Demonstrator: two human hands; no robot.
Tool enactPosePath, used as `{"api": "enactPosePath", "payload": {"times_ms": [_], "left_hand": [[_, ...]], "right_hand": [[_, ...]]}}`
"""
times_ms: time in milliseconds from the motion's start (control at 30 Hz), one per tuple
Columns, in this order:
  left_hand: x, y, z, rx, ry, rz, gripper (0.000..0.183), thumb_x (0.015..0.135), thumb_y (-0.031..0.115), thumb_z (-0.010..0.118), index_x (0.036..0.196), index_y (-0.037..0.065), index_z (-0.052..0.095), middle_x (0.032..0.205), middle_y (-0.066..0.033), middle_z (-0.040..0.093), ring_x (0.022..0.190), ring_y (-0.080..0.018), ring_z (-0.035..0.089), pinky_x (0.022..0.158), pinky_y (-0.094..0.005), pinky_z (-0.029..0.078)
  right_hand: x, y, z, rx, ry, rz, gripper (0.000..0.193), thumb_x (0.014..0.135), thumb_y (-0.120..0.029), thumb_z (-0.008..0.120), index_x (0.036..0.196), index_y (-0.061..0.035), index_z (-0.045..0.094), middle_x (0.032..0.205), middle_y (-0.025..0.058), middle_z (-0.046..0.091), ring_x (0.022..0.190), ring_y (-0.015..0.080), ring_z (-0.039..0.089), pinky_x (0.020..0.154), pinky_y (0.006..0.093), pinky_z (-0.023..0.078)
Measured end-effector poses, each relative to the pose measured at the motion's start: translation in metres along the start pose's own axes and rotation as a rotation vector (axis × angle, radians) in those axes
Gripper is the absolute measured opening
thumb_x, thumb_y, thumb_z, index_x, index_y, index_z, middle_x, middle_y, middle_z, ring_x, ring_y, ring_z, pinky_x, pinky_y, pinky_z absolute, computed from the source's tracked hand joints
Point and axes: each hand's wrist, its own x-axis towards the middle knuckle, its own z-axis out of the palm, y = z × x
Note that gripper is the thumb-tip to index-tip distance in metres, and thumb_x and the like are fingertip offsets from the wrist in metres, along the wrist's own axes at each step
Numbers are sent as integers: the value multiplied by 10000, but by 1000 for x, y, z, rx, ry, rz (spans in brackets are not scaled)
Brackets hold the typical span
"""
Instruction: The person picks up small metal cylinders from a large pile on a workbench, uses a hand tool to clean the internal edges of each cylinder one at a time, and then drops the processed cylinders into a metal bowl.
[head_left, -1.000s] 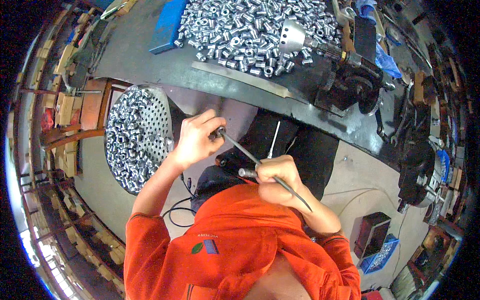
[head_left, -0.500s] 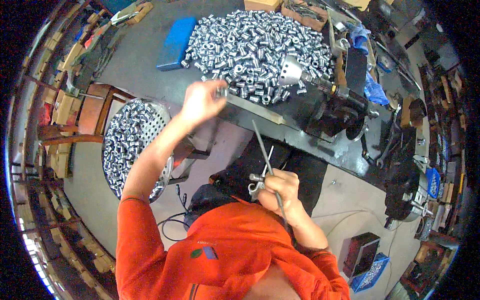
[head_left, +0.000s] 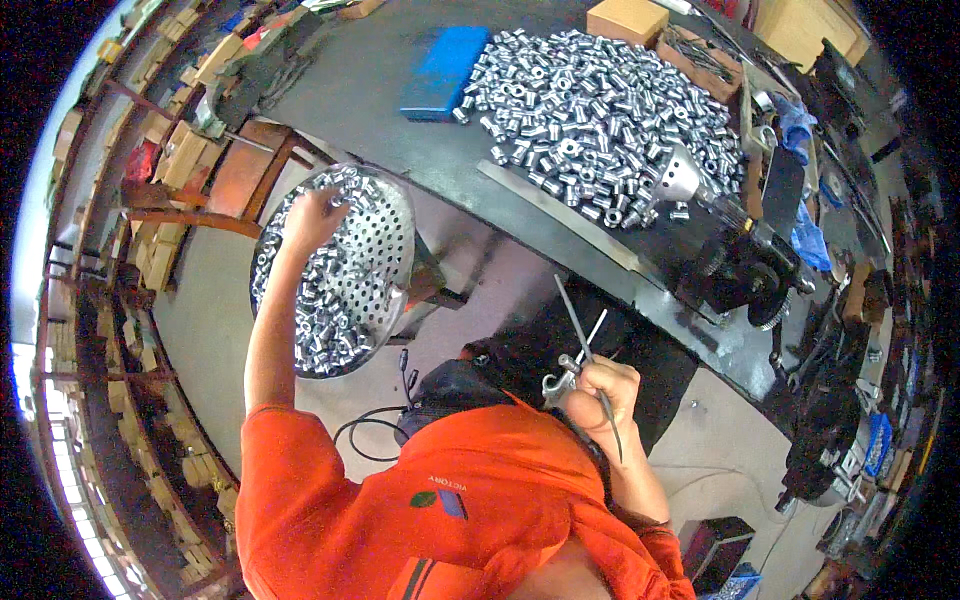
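Note:
My left hand (head_left: 315, 220) is over the round perforated metal tray (head_left: 384, 240), its fingers curled down among short shiny flanged metal sleeves (head_left: 325, 335). Whether a sleeve is between those fingers is hard to make out. Close to my body, my right hand (head_left: 607, 392) is closed around a long thin grey rod (head_left: 573, 315) that slants up and away. A small silver piece with a curved hook-like end (head_left: 556, 384) sticks out beside the same fist. A thin pale rod (head_left: 596, 332) shows just beyond it.
A large heap of similar sleeves (head_left: 590, 120) covers the dark bench, beside a blue block (head_left: 445, 75). A flat metal bar (head_left: 555, 213) lies along the near edge. A dark machine with a silver cone-shaped head (head_left: 677, 175) stands right. A wooden chair (head_left: 240, 180) is left of the tray.
My left hand has moved left and down from the bench edge, where it held a metal sleeve, to the tray. My right hand keeps its grip. The whole view has shifted.

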Motion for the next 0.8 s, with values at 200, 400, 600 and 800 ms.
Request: {"api": "enactPosePath", "payload": {"times_ms": [200,400,600,800], "left_hand": [[-64,-38,35,54,-231,-177,338,701,246,688,1013,116,666,868,-166,664,814,-339,639,741,-417,500],[-49,-53,53,224,-264,-62,327,674,231,669,993,158,667,912,-140,657,868,-318,631,756,-418,506],[-42,27,13,-657,-140,-235,243,708,88,658,921,-26,625,668,-64,614,551,-137,568,567,-260,472],[-88,155,-8,-1589,-692,-51,279,761,38,546,1029,-37,525,735,-150,616,626,-229,616,590,-323,496]], "right_hand": [[1,-1,0,0,-45,40,315,677,-136,629,561,-79,343,517,56,320,422,218,371,404,322,257],[2,-2,1,-4,-91,52,312,656,-137,637,568,-71,345,524,63,321,433,225,362,418,333,263],[0,-4,-3,16,-94,75,324,674,-169,645,585,-60,353,536,69,335,450,236,376,431,338,272],[12,-15,-6,29,-174,38,283,638,-143,642,593,-54,377,538,97,381,450,278,414,423,362,291]]}}
